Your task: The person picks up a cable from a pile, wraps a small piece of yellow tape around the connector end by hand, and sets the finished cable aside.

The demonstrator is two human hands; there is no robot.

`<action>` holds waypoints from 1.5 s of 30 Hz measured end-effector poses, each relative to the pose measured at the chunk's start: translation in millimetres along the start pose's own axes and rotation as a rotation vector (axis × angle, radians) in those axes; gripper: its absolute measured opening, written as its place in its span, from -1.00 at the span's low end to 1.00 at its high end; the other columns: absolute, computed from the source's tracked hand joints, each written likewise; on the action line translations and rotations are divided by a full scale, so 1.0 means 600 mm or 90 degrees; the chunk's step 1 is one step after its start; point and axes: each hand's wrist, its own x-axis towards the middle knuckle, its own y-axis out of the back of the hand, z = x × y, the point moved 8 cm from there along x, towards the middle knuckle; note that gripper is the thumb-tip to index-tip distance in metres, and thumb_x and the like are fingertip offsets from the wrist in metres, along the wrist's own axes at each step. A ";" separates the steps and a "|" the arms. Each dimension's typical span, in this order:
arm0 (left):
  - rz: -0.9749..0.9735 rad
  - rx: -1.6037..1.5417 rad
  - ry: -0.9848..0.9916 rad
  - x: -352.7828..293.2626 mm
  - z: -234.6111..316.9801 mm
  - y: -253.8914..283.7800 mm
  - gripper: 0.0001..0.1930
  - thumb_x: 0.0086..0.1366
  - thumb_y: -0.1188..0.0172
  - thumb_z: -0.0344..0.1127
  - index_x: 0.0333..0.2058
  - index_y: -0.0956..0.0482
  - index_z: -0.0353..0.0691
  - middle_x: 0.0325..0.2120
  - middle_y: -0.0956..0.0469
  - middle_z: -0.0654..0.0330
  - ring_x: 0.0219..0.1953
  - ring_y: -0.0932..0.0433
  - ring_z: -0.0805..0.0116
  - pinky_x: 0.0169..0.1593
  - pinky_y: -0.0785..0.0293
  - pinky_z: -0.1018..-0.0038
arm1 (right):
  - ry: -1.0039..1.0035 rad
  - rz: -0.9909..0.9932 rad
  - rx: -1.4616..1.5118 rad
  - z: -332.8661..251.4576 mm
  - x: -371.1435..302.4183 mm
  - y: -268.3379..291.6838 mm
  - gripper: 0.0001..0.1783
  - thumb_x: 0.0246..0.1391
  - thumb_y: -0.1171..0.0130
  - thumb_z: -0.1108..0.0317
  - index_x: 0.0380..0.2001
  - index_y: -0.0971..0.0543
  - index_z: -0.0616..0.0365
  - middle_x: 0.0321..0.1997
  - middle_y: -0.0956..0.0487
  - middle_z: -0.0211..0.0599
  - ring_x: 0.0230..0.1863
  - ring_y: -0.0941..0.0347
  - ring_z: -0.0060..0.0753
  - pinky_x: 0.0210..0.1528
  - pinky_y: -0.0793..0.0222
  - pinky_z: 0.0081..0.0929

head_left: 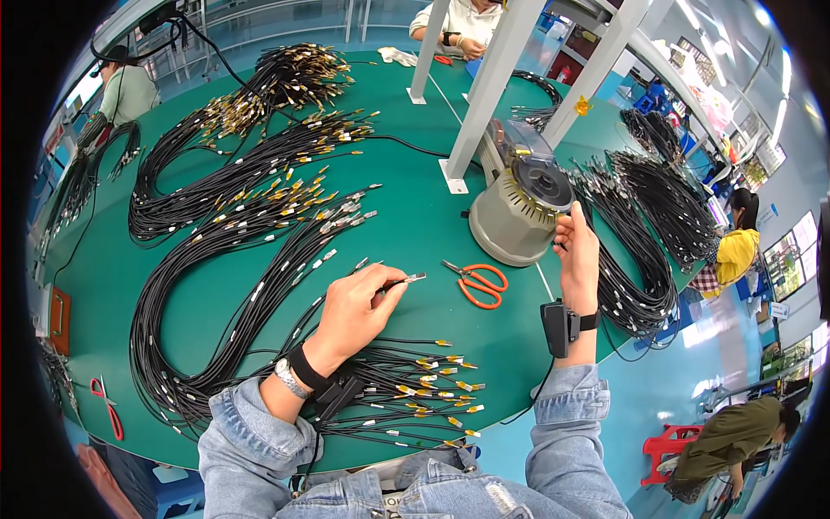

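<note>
My left hand (354,307) is closed in a pinch on a thin black cable near its end. The cable's silvery connector (417,278) sticks out past the fingertips, pointing right. My right hand (577,246) is raised at the right edge of a round grey tabletop machine (510,221) with a dark disc (543,183) on top and a ring of yellowish slots. Its fingers are curled and drawn together by the disc; whether something small is between them is hidden. Orange-handled snips (480,285) lie on the table between both hands.
Black cable bundles with yellow and white tagged ends (242,195) curve across the green table (411,333). More cables (627,259) lie right of the machine. Grey posts (484,95) rise behind it. Red-handled scissors (111,411) lie far left. A person (467,26) works across the table.
</note>
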 end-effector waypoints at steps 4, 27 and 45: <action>-0.005 0.015 -0.024 0.001 0.001 -0.004 -0.91 0.10 -0.19 -0.52 -0.37 -0.52 -0.34 -0.57 -0.48 0.21 -0.66 -0.33 0.54 -0.58 -0.23 0.60 | -0.010 -0.041 -0.015 0.007 0.008 0.000 -0.70 0.09 -0.10 0.08 -0.44 -0.51 0.10 -0.54 -0.38 -0.57 -0.50 -0.25 -0.68 -0.41 -0.14 -0.67; 0.039 0.023 -0.037 -0.001 0.005 0.003 -0.90 0.08 -0.22 -0.51 -0.39 -0.52 -0.32 -0.59 -0.48 0.21 -0.68 -0.35 0.51 -0.61 -0.23 0.59 | 0.069 -0.062 -0.029 -0.009 0.011 -0.011 -0.80 0.04 -0.17 0.23 -0.46 -0.51 0.13 -0.53 -0.41 -0.56 -0.48 -0.25 -0.70 -0.36 -0.13 -0.68; 0.144 0.235 -0.249 -0.023 0.062 0.010 -0.81 -0.10 -0.31 -0.56 -0.48 -0.49 -0.25 -0.60 -0.48 0.22 -0.70 -0.45 0.33 -0.65 -0.36 0.50 | -0.060 -0.290 0.160 0.069 -0.266 -0.212 -0.94 0.04 -0.14 0.48 -0.39 -0.51 0.25 -0.41 -0.48 -0.48 -0.36 -0.33 -0.67 -0.26 -0.23 -0.69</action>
